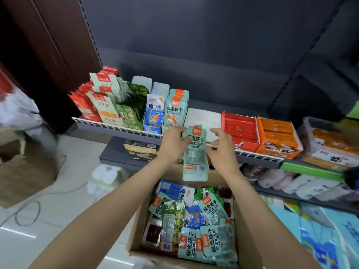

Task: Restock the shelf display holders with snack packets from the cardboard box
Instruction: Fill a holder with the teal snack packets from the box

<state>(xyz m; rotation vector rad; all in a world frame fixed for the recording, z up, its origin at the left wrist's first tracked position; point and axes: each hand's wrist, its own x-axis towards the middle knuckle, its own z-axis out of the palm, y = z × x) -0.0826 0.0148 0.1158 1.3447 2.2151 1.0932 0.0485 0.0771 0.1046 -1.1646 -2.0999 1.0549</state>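
Packet (194, 152), pale green: pinched by left hand (173, 143) and right hand (221, 150), above box (246, 239), before shelf (116, 127) front edge; orange cartons (277, 138) right.

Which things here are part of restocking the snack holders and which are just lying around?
Job:
- teal packet, held between left hand and right hand
- cardboard box of packets
- teal holder on the shelf

Lying about:
- torn carton
- floor cable
- white plastic bag
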